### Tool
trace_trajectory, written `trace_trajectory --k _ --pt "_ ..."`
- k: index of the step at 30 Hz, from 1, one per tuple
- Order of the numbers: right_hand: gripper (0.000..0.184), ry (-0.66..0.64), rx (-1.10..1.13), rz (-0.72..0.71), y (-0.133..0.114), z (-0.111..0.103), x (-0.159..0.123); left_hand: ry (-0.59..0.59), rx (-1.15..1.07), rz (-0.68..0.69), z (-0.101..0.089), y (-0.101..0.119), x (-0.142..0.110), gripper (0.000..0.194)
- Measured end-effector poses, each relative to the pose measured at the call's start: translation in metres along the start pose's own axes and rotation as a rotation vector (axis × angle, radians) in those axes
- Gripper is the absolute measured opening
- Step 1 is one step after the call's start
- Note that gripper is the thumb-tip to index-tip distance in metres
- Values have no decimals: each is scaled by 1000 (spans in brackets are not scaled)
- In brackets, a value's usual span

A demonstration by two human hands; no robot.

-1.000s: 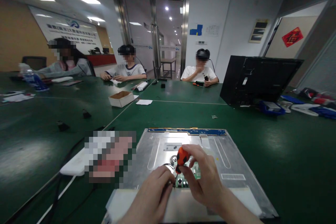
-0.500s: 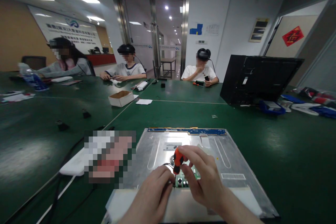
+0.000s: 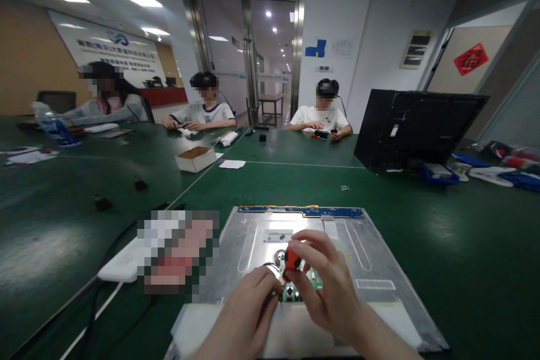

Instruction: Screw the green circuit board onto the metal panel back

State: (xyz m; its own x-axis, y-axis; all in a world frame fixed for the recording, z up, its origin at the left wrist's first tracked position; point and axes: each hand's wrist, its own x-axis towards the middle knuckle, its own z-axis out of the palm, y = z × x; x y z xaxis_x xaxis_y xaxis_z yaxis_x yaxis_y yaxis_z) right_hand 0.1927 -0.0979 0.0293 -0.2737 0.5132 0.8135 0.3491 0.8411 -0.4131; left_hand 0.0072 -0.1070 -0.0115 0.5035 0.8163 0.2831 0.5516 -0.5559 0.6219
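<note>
My right hand [image 3: 327, 281] grips the orange and black handle of a short screwdriver [image 3: 292, 259], thumb and fingertips around it. It stands roughly upright above a green circuit board [image 3: 291, 292] on a flat metal display panel [image 3: 371, 259]. The screwdriver's tip is hidden behind my fingers. At the board's left edge my left hand [image 3: 253, 298] has its fingers curled and pressed together; what they hold, if anything, is hidden. A dark cable runs beside its fingertips. Along the panel's far edge lies a narrow blue circuit strip [image 3: 301, 212].
A black monitor housing [image 3: 417, 126] stands at the back right, with a blue tray [image 3: 439, 173] by it. On the left lie a white device [image 3: 122, 261] with cables, a blurred pink item [image 3: 185, 253] and an open box [image 3: 195, 159]. Several co-workers sit across the table.
The screwdriver handle has turned and tilted slightly in my right hand, whose fingers have shifted around it. My left hand stays in place. A co-worker opposite has lowered a hand from the face.
</note>
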Motion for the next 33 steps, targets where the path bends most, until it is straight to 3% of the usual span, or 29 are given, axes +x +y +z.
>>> trace_trajectory --k 4,11,21,29,33 --pt "46 -72 -4 -18 -1 0 0 7 12 10 0 -1 0 15" --pt "44 136 -54 47 3 8 -7 -11 16 6 -1 1 0 15" --pt "47 -48 10 -9 -2 2 0 55 25 36 -2 0 0 12" --pt "38 117 -43 4 0 6 -1 84 45 54 2 -5 0 13" --pt "41 77 -108 39 -3 3 0 85 42 60 2 -3 0 14"
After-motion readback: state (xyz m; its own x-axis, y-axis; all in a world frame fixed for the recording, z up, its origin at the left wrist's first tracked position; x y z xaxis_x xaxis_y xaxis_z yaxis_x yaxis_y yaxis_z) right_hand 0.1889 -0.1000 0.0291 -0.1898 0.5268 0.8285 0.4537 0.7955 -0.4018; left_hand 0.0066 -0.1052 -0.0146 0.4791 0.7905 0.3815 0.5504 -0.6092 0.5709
